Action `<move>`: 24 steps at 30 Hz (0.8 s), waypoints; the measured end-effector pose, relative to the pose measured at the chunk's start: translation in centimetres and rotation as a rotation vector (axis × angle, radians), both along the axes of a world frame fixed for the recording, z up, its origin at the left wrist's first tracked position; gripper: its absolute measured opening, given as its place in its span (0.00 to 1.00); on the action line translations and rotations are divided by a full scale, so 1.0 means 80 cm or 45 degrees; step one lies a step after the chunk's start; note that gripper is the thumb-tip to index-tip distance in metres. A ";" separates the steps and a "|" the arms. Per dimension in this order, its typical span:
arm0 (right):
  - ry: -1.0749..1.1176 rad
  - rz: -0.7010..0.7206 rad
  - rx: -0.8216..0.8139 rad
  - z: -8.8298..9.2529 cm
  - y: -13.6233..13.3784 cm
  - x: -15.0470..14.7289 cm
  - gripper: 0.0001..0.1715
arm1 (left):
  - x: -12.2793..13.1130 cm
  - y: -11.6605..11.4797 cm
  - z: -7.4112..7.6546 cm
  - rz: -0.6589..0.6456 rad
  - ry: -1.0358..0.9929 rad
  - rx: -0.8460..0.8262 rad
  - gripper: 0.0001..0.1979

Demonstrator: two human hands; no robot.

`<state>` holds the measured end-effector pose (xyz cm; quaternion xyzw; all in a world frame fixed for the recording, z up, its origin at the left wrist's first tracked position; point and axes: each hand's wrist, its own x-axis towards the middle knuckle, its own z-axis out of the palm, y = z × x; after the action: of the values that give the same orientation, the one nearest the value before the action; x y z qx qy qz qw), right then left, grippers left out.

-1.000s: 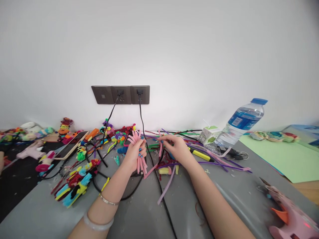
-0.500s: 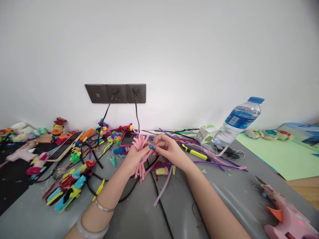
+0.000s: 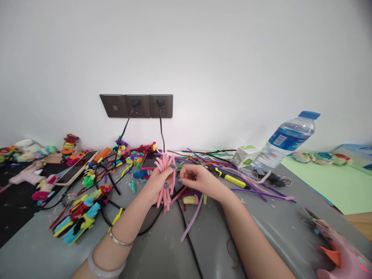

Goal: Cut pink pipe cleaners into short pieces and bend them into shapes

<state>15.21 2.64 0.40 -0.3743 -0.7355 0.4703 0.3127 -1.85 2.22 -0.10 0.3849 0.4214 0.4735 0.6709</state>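
My left hand (image 3: 158,183) is closed around the middle of a bundle of pink pipe cleaners (image 3: 165,161). Their ends fan out above and below the fist, and the part inside the fingers is hidden. Just right of the bundle is my right hand (image 3: 196,179), apart from it. Its fingers are loosely curled, with a gap between thumb and forefinger and nothing visible in it. Below the right hand lie a short yellow and pink pipe-cleaner piece (image 3: 190,199) and a lilac pipe cleaner (image 3: 192,223).
Yellow-handled pliers (image 3: 232,179), loose purple stems (image 3: 255,192), a drink carton (image 3: 245,155) and a tilted water bottle (image 3: 286,141) lie to the right. A pink glue gun (image 3: 343,248) is at the front right. Colourful pipe-cleaner figures (image 3: 81,217), a phone (image 3: 78,167) and black cables (image 3: 188,236) occupy the left and middle.
My right hand has come away from the pink bundle, moving slightly right, and its fingers have loosened. My left hand keeps its hold on the bundle. The view has shifted slightly.
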 end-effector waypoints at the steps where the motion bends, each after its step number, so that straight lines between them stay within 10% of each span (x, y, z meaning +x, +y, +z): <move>1: -0.076 0.102 -0.053 -0.001 -0.001 0.000 0.03 | -0.001 0.000 0.001 0.026 0.007 -0.007 0.16; 16: -0.537 0.210 0.091 -0.006 -0.014 -0.020 0.11 | -0.009 0.012 -0.009 0.075 0.041 0.023 0.09; 24: -0.106 0.284 -0.044 0.007 -0.013 -0.007 0.08 | -0.014 0.020 -0.014 0.088 -0.040 0.026 0.10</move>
<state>14.68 1.62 0.96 -0.3147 -0.7765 0.4990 0.2213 -2.99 3.84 -1.19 0.3696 0.4189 0.5067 0.6567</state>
